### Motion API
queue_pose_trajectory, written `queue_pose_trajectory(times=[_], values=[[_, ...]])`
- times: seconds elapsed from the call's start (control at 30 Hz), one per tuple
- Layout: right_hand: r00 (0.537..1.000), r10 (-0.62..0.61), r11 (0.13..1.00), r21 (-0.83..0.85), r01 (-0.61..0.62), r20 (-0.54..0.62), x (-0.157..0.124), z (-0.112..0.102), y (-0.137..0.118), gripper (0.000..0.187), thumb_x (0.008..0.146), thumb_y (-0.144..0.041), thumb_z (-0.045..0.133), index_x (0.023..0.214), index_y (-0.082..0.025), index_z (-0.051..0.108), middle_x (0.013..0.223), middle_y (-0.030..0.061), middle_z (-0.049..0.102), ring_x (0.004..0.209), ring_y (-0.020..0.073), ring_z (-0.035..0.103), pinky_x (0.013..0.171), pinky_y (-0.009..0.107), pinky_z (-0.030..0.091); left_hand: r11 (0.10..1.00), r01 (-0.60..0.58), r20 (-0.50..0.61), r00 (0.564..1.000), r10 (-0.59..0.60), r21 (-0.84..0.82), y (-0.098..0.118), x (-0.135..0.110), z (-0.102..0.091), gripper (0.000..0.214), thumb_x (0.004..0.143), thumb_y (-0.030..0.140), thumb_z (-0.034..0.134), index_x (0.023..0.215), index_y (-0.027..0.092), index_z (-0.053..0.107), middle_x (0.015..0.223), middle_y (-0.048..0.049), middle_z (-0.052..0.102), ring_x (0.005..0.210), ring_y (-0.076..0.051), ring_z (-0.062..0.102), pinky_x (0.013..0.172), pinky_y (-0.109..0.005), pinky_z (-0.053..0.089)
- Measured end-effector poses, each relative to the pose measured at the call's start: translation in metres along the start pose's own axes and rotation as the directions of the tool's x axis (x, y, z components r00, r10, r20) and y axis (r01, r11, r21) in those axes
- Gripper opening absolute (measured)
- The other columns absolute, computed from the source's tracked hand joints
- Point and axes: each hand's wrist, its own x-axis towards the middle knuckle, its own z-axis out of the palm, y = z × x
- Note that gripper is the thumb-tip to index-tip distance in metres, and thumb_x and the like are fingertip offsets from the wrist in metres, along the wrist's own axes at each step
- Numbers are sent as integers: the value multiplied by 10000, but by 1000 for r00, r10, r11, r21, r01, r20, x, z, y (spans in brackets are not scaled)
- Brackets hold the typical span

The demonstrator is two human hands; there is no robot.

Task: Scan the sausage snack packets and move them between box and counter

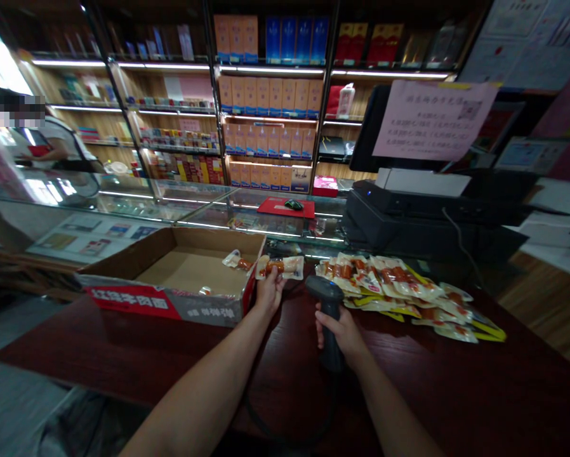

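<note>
My left hand is closed on a clear packet of sausage, just beyond the right wall of a cardboard box. Inside that box, near its far right corner, lies another sausage packet, and a small wrapped piece shows by the front wall. My right hand grips the handle of a dark barcode scanner, its head toward the held packet. A cable runs down from the scanner. To the right, a heap of packed sausages with yellow edges rests on the dark red table.
Behind the heap stands a black register machine with a screen and a pink notice. A glass counter carries a red mat with a mouse. Shelves of boxes line the wall. Another person stands at far left.
</note>
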Motion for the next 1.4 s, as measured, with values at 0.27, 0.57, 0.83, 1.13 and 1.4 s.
queue_pose_trajectory(times=[0.27, 0.57, 0.83, 1.13, 1.4], values=[[1000, -16, 1000, 10, 16, -7, 0, 0, 0, 401, 612, -412, 719, 854, -183, 497, 464, -70, 556, 329, 105, 490, 333, 232, 441, 1000, 4, 16, 1000, -4, -1, 0, -1, 1, 80, 763, 151, 631, 787, 165, 556, 662, 26, 598, 669, -84, 594, 834, -316, 479], [999, -33, 999, 28, 34, -23, 4, -1, 3, 409, 631, -382, 710, 907, -168, 496, 464, -70, 560, 327, 105, 489, 327, 229, 441, 998, -15, 41, 999, 13, 53, -1, 0, -2, 153, 718, 155, 664, 828, 166, 559, 722, 16, 630, 662, -95, 625, 743, -306, 511], [995, -56, 993, 96, 63, -78, -2, -5, -22, 409, 610, -395, 716, 884, -176, 506, 459, -74, 555, 327, 105, 487, 320, 224, 440, 978, 97, 188, 973, -131, 182, 6, -19, 22, 180, 699, 73, 624, 864, 129, 581, 811, -51, 670, 718, -145, 651, 682, -284, 525], [967, -123, 985, 92, 147, -224, -34, -55, -65, 391, 622, -381, 733, 883, -173, 530, 483, -67, 556, 352, 102, 496, 344, 225, 456, 874, 192, 354, 859, -370, 447, -38, -35, 106, 192, 580, 42, 698, 755, 86, 632, 702, -78, 660, 591, -151, 624, 606, -269, 498], [921, -152, 974, 102, 201, -360, -57, -103, -74, 407, 616, -385, 742, 896, -179, 530, 495, -67, 563, 346, 104, 500, 336, 225, 446, 639, -159, 380, 897, -224, 753, -111, -30, 173, 237, 461, 36, 741, 545, 157, 555, 501, 17, 539, 649, -179, 602, 652, -272, 451]])
